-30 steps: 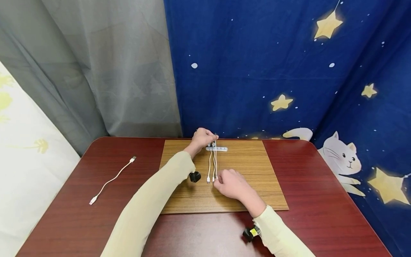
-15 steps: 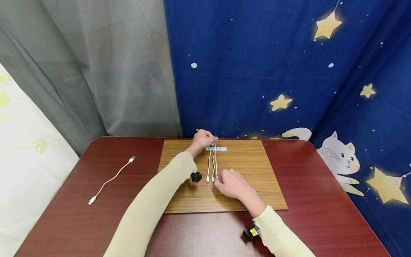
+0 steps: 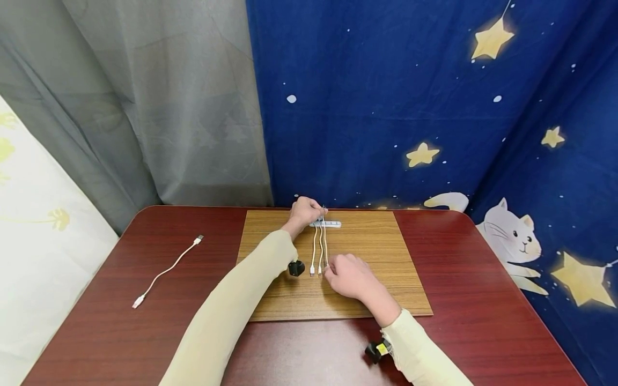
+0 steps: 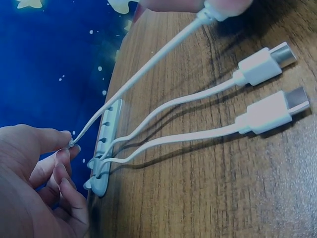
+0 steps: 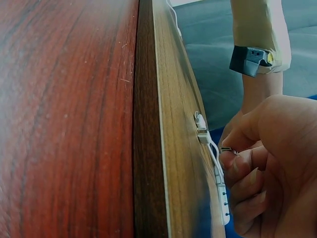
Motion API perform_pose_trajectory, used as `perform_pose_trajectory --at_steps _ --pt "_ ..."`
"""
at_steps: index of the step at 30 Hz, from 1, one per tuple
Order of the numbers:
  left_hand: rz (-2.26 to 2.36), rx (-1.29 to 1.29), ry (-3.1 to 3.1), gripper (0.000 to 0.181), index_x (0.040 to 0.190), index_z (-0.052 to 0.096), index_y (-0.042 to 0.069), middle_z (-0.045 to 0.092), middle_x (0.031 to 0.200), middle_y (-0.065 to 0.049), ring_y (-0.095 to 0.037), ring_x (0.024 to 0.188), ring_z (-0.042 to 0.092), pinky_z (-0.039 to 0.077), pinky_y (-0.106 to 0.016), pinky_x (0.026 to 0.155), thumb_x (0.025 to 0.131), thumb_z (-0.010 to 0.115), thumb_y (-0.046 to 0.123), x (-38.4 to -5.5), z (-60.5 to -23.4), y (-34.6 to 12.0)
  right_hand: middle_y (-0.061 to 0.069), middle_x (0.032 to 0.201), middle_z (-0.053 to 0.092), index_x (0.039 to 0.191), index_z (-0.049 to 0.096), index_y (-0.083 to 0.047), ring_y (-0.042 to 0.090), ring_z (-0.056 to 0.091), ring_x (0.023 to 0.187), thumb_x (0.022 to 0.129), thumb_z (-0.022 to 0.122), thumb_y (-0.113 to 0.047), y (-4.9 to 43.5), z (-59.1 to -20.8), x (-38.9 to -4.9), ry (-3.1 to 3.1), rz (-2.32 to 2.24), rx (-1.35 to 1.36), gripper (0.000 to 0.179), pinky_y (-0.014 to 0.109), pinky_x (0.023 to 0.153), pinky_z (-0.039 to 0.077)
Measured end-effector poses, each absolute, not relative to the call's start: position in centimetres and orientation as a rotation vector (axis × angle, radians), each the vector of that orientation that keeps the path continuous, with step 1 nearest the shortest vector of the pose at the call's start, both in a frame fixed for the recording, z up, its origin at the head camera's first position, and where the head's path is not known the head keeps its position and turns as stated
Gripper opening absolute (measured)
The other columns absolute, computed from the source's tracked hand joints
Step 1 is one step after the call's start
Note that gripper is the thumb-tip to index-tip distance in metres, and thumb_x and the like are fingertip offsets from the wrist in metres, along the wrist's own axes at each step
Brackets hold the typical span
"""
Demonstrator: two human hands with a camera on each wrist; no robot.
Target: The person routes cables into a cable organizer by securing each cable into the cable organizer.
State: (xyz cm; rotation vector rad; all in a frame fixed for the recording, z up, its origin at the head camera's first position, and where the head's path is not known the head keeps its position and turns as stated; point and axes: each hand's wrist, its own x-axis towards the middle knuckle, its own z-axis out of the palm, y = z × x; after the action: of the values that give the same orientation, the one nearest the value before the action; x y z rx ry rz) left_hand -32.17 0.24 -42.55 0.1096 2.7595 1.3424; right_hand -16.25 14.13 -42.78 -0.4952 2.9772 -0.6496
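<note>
White cable (image 3: 325,241) is stretched between both hands near the centre of the head view, running nearly upright in the frame over a wood-grain board (image 3: 376,241). Its upper end sits at the fingertips of the left hand (image 3: 304,210), thumb and fingers pinching it; in the left wrist view that pinch is at the lower left. Its lower end is pinched by the right hand (image 3: 354,276), and a metal connector tip (image 5: 227,148) pokes out from those fingertips, right of centre in the right wrist view.

Left of centre in the left wrist view, the held length crosses a pale clip strip (image 4: 106,134); whether it touches the strip cannot be told. Two more white cables, an upper one (image 4: 198,94) and a lower one (image 4: 188,136), run from the strip's lower part toward metal-tipped plugs at the right.

Another white cable (image 3: 166,269) lies apart on the red-brown table (image 3: 483,268), left in the head view. Below centre right, the black wrist device (image 3: 374,351) shows a yellow patch, too small for any writing to be read.
</note>
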Motion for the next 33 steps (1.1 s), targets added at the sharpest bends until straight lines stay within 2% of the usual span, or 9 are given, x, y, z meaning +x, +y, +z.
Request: perform_pose_trajectory --at_steps 17,24,33 --pt "1.149 0.092 2.863 0.021 0.076 0.078 0.018 0.072 0.088 0.004 -0.018 0.085 0.064 0.051 -0.036 0.076 0.087 0.08 0.036 -32.6 -43.3 0.9 -0.001 0.058 0.034 0.065 0.045 -0.017 0.018 0.042 0.054 0.096 0.06 -0.018 14.6 -43.0 -16.3 2.996 -0.609 -0.425 0.034 0.037 0.051 0.036" --pt "1.126 0.092 2.846 0.02 0.077 0.078 0.019 0.072 0.089 0.004 -0.019 0.088 0.065 0.051 -0.037 0.078 0.088 0.079 0.035 -32.7 -43.7 1.1 0.0 0.059 0.036 0.065 0.044 -0.017 0.019 0.045 0.056 0.095 0.06 -0.019 14.6 -43.2 -16.4 2.995 -0.597 -0.411 0.034 0.038 0.052 0.038" --pt "1.089 0.081 2.859 0.022 0.074 0.076 0.02 0.069 0.084 0.005 -0.019 0.081 0.063 0.05 -0.039 0.073 0.088 0.08 0.036 -32.8 -43.8 1.5 0.0 0.058 0.038 0.063 0.043 -0.017 0.021 0.046 0.056 0.094 0.06 -0.02 14.7 -43.3 -16.4 3.003 -0.573 -0.4 0.035 0.04 0.052 0.039"
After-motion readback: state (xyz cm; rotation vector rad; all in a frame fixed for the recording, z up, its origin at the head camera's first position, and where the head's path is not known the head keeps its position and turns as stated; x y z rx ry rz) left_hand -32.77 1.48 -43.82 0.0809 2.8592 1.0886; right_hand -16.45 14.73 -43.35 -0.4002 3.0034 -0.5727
